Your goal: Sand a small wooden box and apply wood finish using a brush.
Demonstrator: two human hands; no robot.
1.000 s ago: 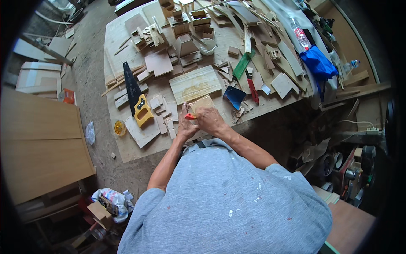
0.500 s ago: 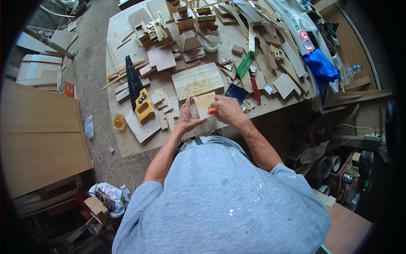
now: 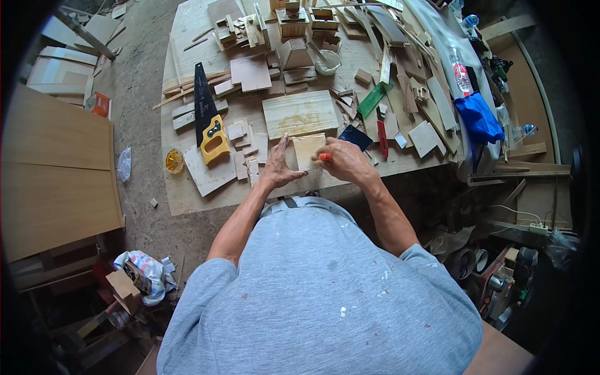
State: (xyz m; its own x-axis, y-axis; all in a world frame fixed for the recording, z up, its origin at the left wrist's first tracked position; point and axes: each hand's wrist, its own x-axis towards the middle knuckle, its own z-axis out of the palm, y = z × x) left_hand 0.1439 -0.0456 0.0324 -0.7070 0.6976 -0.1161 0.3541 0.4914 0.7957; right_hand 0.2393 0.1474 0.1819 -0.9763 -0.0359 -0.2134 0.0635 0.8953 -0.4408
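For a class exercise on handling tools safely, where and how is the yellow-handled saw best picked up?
Probably grip the saw by its yellow handle, coming from the person's side and curling around the near bar. The handle's closed loop faces the person, while the dark blade points away.

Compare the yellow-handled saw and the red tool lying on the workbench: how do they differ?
The saw is much larger than the red tool. The saw has a dark blade and a yellow handle, whereas the tool is mainly red. The saw lies left of the person's hands; the red tool lies to their right. Both rest on the workbench, unheld.
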